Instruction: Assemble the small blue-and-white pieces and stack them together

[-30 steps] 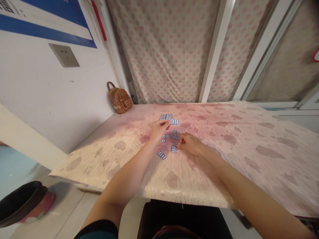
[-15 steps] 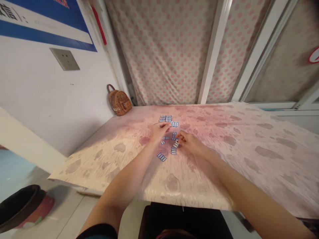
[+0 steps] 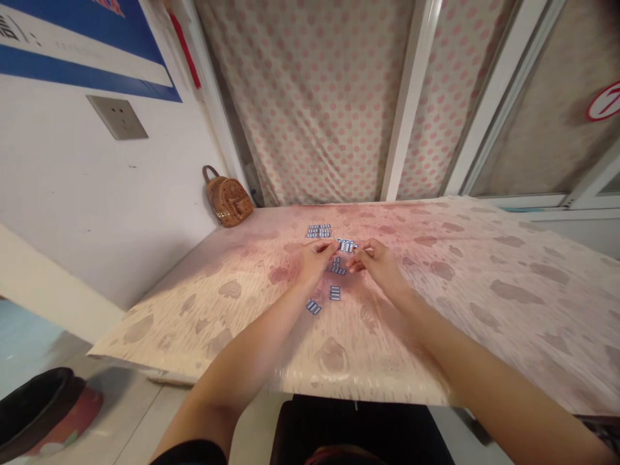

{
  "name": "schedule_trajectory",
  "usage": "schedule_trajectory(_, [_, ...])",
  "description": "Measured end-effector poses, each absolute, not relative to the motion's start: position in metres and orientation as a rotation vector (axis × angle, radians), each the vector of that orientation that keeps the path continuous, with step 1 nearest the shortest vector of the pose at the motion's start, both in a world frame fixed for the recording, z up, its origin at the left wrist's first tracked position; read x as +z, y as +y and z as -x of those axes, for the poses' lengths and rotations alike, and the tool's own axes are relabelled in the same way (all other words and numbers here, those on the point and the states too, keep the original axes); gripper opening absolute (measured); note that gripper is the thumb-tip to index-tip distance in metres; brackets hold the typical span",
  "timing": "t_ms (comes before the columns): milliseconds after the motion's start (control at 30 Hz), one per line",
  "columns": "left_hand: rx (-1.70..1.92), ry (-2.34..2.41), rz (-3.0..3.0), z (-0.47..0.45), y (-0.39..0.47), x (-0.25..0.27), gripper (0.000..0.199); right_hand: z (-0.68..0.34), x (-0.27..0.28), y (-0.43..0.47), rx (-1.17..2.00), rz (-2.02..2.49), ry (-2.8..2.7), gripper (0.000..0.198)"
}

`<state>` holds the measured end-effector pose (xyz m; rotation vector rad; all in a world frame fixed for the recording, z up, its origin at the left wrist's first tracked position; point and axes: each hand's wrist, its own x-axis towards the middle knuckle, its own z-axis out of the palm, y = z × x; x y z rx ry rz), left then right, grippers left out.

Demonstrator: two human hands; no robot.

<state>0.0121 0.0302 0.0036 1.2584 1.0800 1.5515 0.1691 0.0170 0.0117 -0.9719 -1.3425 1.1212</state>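
Note:
Both my hands meet above the middle of the table. My left hand [image 3: 318, 258] is closed, with thumb and fingertips pinching the left end of a small flat blue-and-white striped piece [image 3: 345, 245]. At that piece's right end, the fingertips of my right hand [image 3: 375, 261] are pinched together. Whether they grip the same piece or another stacked with it is too small to tell. Just below the hands lie more striped pieces [image 3: 338, 267], partly overlapping. Nearer me are one striped piece [image 3: 335, 293] and a slanted one [image 3: 314, 307]. Beyond my left hand, several are laid in a neat block [image 3: 318, 231].
A patterned cloth [image 3: 445, 310] covers the table. A small brown backpack [image 3: 228, 199] stands at the back left by the wall. Polka-dot curtains [image 3: 310, 97] hang behind the table. A dark-rimmed pot [image 3: 53, 410] is on the floor at left.
My right hand has moved up and away from me, from the loose pieces to the piece at my left hand. A piece by its fingers has left the table. The view has shifted slightly.

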Motion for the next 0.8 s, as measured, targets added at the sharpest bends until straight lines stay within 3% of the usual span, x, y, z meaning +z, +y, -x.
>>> schedule_trajectory(233, [1.523,1.110,-1.329,-0.0147,0.0286,0.0032,0.021,-0.1704,0.0131,0.0153,0.939,1.022,-1.373,0.017])
schedule_trajectory(800, [1.474,1.083,-1.317,-0.0202,0.0223,0.0072,0.016,-0.1706,0.0090,0.0155,0.839,1.086,-1.501,0.014])
